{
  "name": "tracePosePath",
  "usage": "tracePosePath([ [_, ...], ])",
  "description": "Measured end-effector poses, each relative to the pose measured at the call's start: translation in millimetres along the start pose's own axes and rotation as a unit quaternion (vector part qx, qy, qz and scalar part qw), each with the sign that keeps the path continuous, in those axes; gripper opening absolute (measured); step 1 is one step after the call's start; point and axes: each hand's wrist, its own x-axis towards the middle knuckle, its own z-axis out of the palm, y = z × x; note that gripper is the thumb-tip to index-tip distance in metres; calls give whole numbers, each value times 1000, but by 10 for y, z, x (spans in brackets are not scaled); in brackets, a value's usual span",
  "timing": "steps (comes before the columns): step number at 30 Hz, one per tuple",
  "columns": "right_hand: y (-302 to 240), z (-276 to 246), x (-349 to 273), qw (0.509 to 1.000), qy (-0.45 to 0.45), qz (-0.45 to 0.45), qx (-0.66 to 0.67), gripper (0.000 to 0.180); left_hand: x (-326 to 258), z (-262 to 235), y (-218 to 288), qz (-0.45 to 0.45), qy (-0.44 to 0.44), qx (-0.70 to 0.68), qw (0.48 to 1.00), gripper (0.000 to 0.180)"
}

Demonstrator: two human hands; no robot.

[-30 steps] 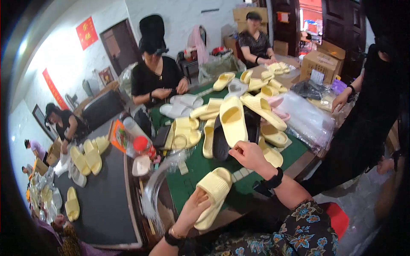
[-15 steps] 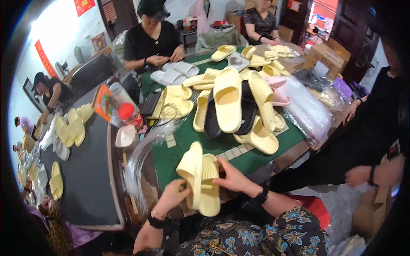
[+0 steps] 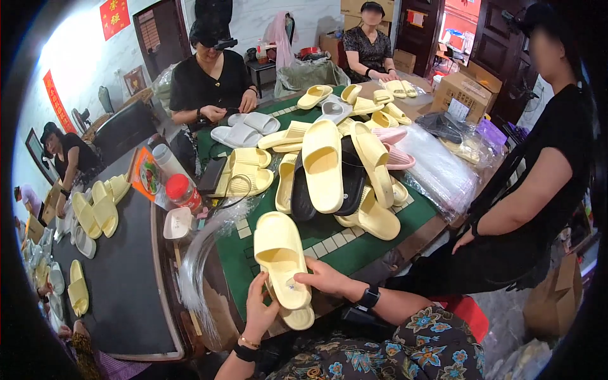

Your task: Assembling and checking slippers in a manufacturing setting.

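Note:
A pair of pale yellow slide slippers is held in front of me, stacked so that the top one hides most of the lower one. My left hand grips the pair at its lower left side. On the right edge, my right hand has its thumb laid on the top slipper's insole, near a small mark. Just beyond my hands rises a heap of slippers, with a yellow slipper on top of a black slipper. A pink slipper and grey slippers lie farther back.
A green table mat lies under the heap. Clear plastic bags cover the table's right side; clear strips and a red-lidded jar are at left. A dark conveyor belt carries slippers. Co-workers sit opposite; one person stands at right.
The two slippers, side by side before, are now stacked with one over the other. My right thumb has moved onto the insole. The person at right has lowered a hand, and my view has shifted.

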Motion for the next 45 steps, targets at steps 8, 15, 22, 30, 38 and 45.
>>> tracePosePath([
  [8, 167, -13, 36, 969, 83, 120, 201, 37, 50, -56, -84, -54, 133, 179, 973, 42],
  [15, 326, -390, -247, 977, 142, 114, 110, 37, 138, -242, -62, -63, 150, 226, 961, 47],
  [22, 228, -373, -310, 891, 167, 62, -418, 55, 184, -436, -71, -9, 157, 269, 950, 48],
  [30, 182, -44, -170, 893, 40, 28, -446, 53, -16, -470, -25, -26, 124, 277, 952, 53],
  [38, 97, 21, -218, 922, 26, 64, -381, 44, -136, -504, -20, -21, 102, 285, 953, 56],
  [45, 166, -47, -159, 923, 31, 32, -383, 41, 62, -996, 89, -32, -14, 227, 973, 52],
])
